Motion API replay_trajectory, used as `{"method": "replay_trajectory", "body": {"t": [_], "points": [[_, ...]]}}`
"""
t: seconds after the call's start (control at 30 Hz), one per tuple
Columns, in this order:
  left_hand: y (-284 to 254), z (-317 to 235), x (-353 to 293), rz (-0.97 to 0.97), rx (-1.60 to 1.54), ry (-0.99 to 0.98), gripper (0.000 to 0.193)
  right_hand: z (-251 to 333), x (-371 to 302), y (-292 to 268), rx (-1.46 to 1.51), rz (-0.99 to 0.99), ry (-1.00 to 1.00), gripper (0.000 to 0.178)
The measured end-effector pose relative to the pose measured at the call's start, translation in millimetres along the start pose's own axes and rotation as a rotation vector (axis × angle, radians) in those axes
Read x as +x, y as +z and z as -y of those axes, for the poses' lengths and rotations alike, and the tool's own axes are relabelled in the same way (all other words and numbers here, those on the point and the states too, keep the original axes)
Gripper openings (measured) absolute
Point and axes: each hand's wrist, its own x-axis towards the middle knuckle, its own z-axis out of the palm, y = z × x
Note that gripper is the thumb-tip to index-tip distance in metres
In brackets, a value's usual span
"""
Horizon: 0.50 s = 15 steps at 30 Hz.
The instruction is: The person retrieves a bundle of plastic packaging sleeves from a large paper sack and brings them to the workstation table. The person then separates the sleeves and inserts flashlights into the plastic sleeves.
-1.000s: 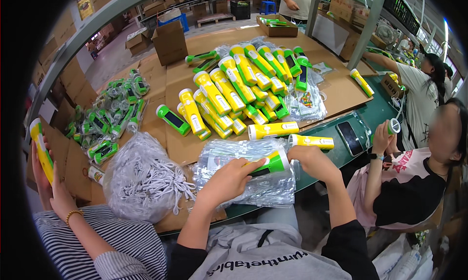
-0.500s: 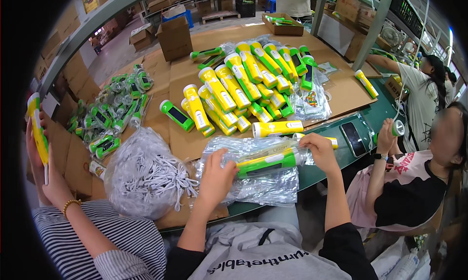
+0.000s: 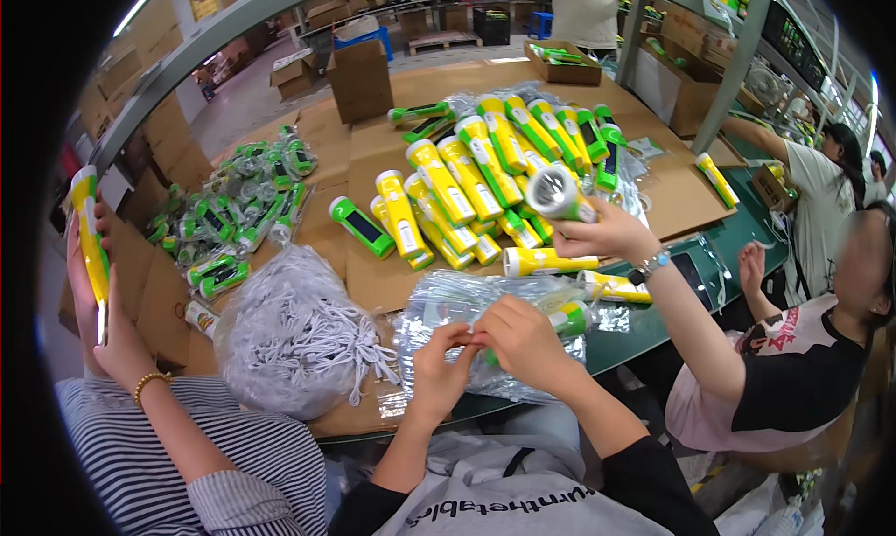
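My left hand (image 3: 441, 363) and my right hand (image 3: 525, 345) meet, fingertips pinched together, at the end of a clear plastic bag with a green flashlight (image 3: 570, 319) inside. Most of that flashlight is hidden under my right hand; its head pokes out to the right. Both hands are closed, and what lies between the fingertips is mostly covered. Beneath them is a flat stack of clear plastic bags (image 3: 425, 305). Just beyond, two yellow flashlights lie on their sides, one (image 3: 549, 262) behind the other (image 3: 614, 287).
A pile of yellow-green flashlights (image 3: 467, 186) covers the middle. At left are bagged green flashlights (image 3: 219, 221) and a bag of white cords (image 3: 303, 335). From the right, a co-worker's hand (image 3: 611, 230) holds a flashlight (image 3: 556, 195) over the pile. Another person's hands hold a flashlight (image 3: 91, 233).
My hands have come together at the bagged flashlight's left end; my right hand has left its head. The right co-worker's arm has reached in over the table with a flashlight.
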Motion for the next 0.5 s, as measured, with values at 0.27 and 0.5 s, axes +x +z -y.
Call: {"method": "replay_trajectory", "body": {"t": [0.27,0.5], "points": [[-64,-23,-4,-0.277,-0.127,0.225,0.018,10,-34,-25,-0.176,-0.009,0.114,0.014],[-130,-14,46,-0.461,0.014,0.056,0.011,28,-83,-21,0.055,0.018,0.375,0.019]]}}
